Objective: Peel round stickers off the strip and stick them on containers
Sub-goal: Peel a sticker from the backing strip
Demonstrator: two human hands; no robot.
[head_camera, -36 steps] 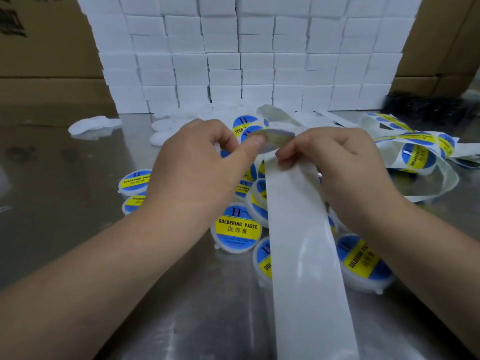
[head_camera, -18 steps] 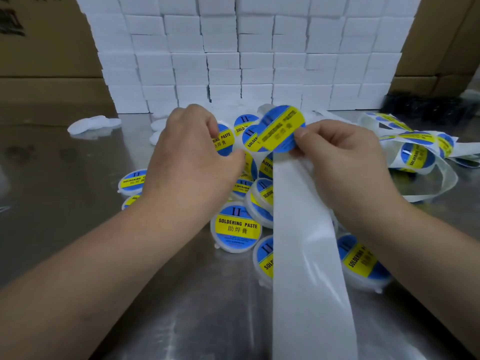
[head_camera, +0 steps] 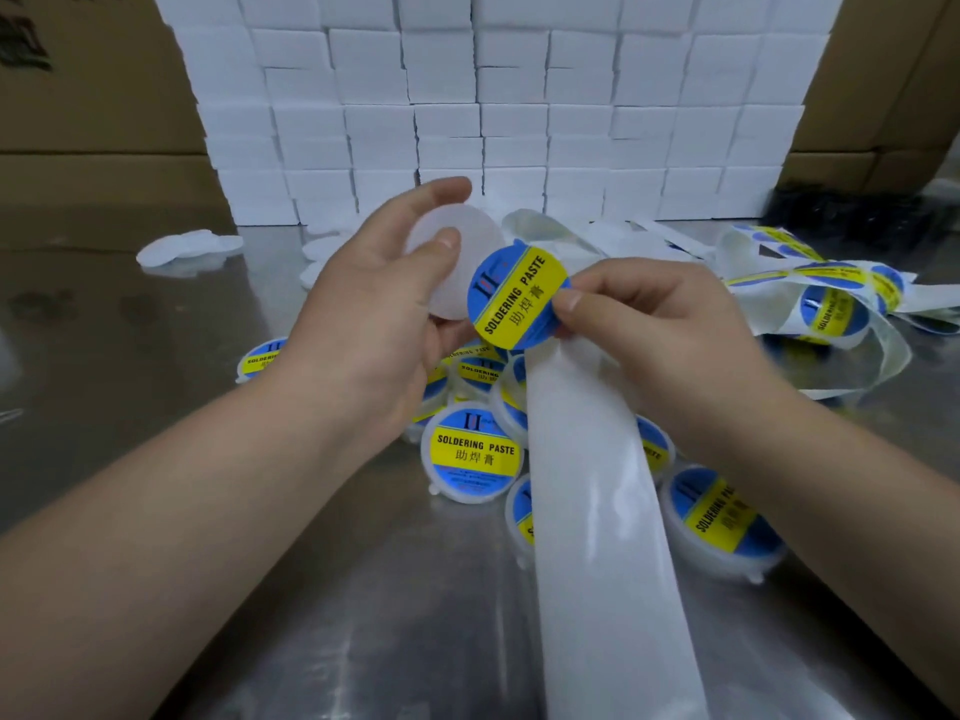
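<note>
My left hand grips a plain white round container, lifted above the table with its blank face toward me. My right hand pinches a round blue and yellow "SOLDERING PASTE" sticker by its right edge; the sticker overlaps the container's lower right. The white backing strip runs from under my right hand down to the bottom edge. Several labelled containers lie on the metal table beneath my hands.
A wall of stacked white boxes stands at the back, cardboard cartons behind it. Loose strip with stickers is tangled at the right. Unlabelled white containers lie at the back left on the steel table.
My left hand has picked up a blank white container and raised it. My right hand has brought the peeled sticker lower and toward the container.
</note>
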